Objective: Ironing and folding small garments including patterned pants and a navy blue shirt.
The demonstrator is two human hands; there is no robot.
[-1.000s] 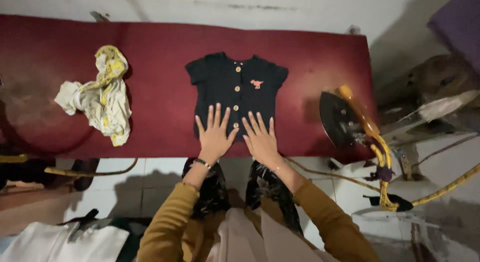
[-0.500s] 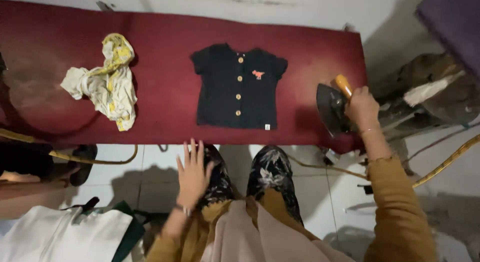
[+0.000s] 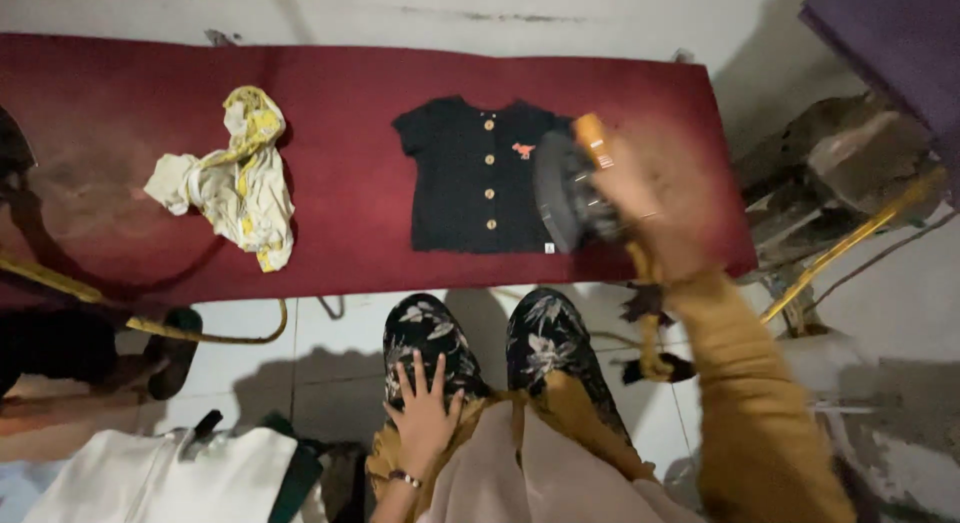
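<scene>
A small dark button-up shirt lies flat on the red cloth-covered table. My right hand, blurred by motion, grips a dark clothes iron with an orange handle tip, held over the shirt's right edge. A yellow cord hangs from the iron down past my sleeve. My left hand rests flat on my thigh, over floral trousers, fingers spread.
A crumpled white and yellow garment lies on the table's left part. A yellow cable loops at the lower left. White cloth sits at the bottom left. Clutter and a purple cloth fill the right side.
My right hand has lifted the iron from the table's right end and carried it left over the shirt. My left hand has dropped from the table edge onto my thigh.
</scene>
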